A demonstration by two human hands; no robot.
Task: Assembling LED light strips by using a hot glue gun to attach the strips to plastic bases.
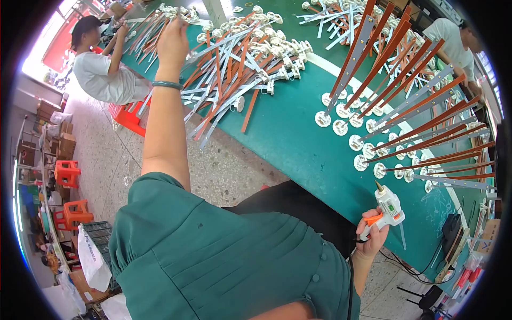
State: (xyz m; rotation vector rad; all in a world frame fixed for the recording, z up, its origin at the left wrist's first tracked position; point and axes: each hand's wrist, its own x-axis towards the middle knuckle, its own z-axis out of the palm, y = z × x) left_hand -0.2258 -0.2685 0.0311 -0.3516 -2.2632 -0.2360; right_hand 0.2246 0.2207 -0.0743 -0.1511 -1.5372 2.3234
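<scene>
My right hand [372, 234] is wrapped round the handle of a white hot glue gun [391, 205] with an orange trigger. Its brass nozzle points up toward the table's far side, and a cable runs down from the grip. My left arm, with a green bangle [167, 84] at the wrist, stretches far forward. At its end my left hand [173, 45] has its fingers drawn together beside a heap of strips [229, 69]. These are thin brown and silvery strips with round white bases. Whatever the left fingers hold, if anything, is hidden.
On the green table [272, 138], rows of strips [394, 58] stand on round white bases at the right. A black device [451, 229] with cables sits near the right edge. One person [104, 74] works at the far left, another [453, 45] at the far right. Orange stools [77, 214] stand left.
</scene>
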